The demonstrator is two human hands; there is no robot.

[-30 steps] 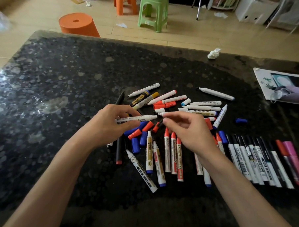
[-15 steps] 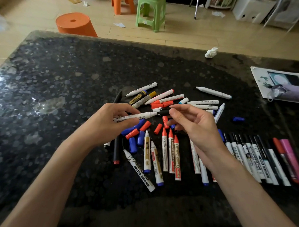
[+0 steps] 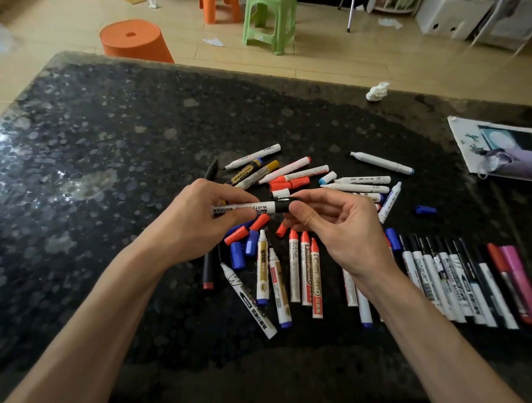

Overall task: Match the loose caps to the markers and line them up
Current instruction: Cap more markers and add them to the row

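Observation:
My left hand [image 3: 198, 222] grips a white whiteboard marker [image 3: 259, 207] held level above the pile. My right hand [image 3: 335, 222] pinches a black cap [image 3: 282, 205] that sits on the marker's right end. Below the hands lie loose red caps [image 3: 236, 235] and blue caps [image 3: 237, 255] among several uncapped and capped markers. A row of black-capped markers [image 3: 444, 272] lies side by side at the right, ending with a red marker [image 3: 496, 256] and a pink marker [image 3: 519, 278].
The dark speckled table [image 3: 105, 178] carries a crumpled tissue [image 3: 377, 91] at the back and a printed sheet [image 3: 500, 145] at the right edge. A lone blue cap [image 3: 425, 209] lies right of the pile. Orange and green stools stand on the floor beyond.
My right hand has brought a black cap up from the pile and onto the tip of the marker held in my left hand.

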